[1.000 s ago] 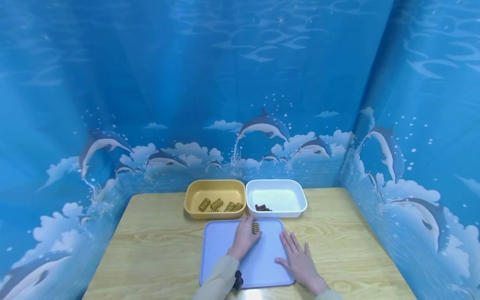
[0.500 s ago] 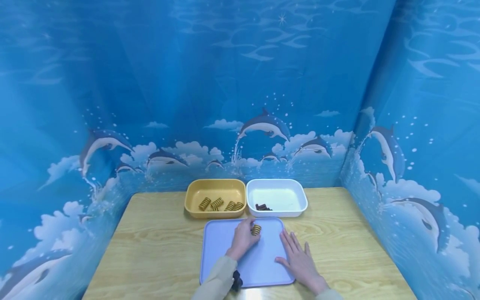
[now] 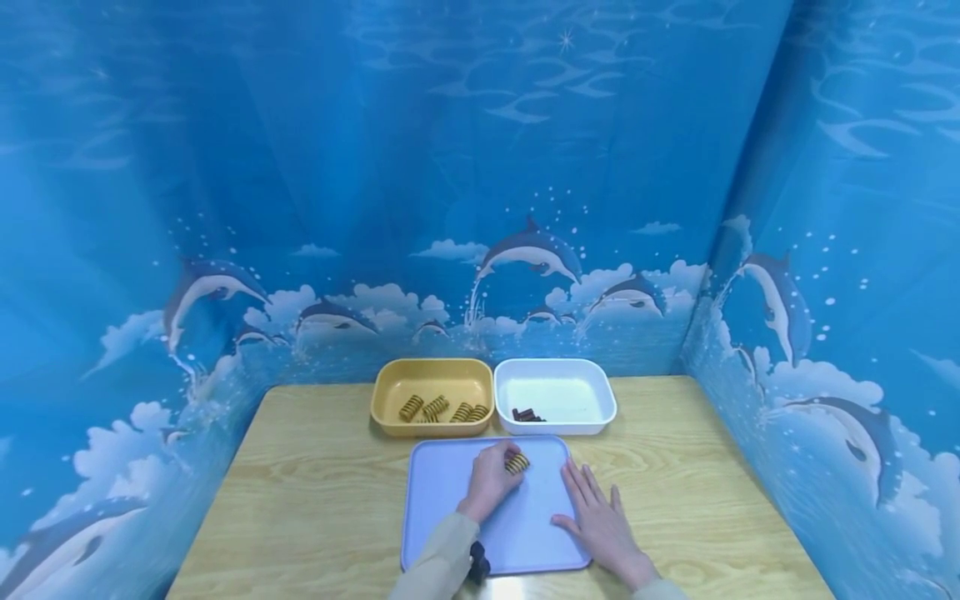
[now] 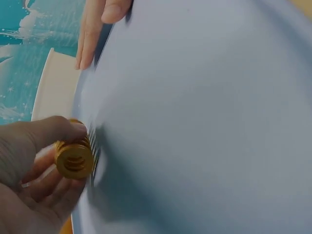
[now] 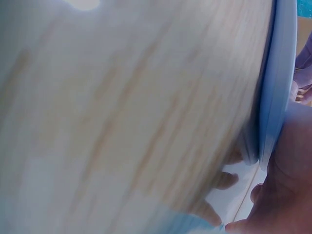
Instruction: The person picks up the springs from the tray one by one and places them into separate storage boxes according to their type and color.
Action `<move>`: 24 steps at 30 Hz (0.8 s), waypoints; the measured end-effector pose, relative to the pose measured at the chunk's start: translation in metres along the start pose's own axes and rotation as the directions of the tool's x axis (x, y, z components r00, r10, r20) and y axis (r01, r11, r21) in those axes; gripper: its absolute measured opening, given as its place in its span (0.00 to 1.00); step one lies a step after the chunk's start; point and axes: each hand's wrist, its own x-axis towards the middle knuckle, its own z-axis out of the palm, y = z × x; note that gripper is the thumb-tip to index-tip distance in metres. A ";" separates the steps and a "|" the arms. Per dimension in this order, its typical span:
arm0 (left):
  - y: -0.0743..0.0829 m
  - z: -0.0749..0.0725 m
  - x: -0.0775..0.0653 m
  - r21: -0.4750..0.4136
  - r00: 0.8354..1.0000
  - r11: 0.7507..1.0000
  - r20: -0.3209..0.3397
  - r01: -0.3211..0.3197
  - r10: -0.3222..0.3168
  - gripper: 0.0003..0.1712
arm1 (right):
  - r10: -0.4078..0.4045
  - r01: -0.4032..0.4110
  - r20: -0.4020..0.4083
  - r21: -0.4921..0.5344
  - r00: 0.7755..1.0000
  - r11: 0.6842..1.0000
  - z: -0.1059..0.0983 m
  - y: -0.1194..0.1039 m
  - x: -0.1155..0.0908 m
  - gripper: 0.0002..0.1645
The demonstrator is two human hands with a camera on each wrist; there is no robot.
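My left hand [image 3: 491,479] pinches a yellow coil spring [image 3: 517,463] over the upper part of a lilac tray [image 3: 532,533]. In the left wrist view the thumb lies along one side of the spring [image 4: 74,160], fingers on the other, and its round hollow end faces the camera. Whether the spring touches the tray is hard to tell. At the tray's right edge my right hand [image 3: 603,529] rests with straight, spread fingers and holds nothing. The right wrist view shows part of that hand [image 5: 292,185] beside the tray rim [image 5: 278,87].
Behind the tray stands a yellow bin [image 3: 431,432] holding several similar springs [image 3: 435,407]. Touching its right side, a white bin [image 3: 555,428] contains a few small dark brown pieces [image 3: 528,415]. All stand on a wood-grain table [image 3: 315,500] before a blue dolphin-print curtain [image 3: 420,183].
The spring has turned from straight up in the head view to tilted rightward, and shifted slightly right and nearer with my left hand. My right hand stays in place.
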 end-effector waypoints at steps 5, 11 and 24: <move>-0.004 -0.012 0.005 -0.052 0.994 0.996 0.074 -0.070 0.074 0.23 | 0.041 -0.040 0.053 -0.012 0.998 0.999 -0.003 -0.003 0.002 0.50; -0.003 -0.033 0.012 -0.144 0.982 0.987 0.162 -0.072 0.095 0.24 | 0.069 -0.065 0.107 -0.039 0.992 0.997 -0.007 -0.006 0.003 0.50; -0.013 -0.078 0.018 -0.121 0.989 0.992 0.144 -0.019 0.037 0.25 | 0.003 -0.003 0.013 0.013 1.000 1.000 0.000 0.000 0.000 0.50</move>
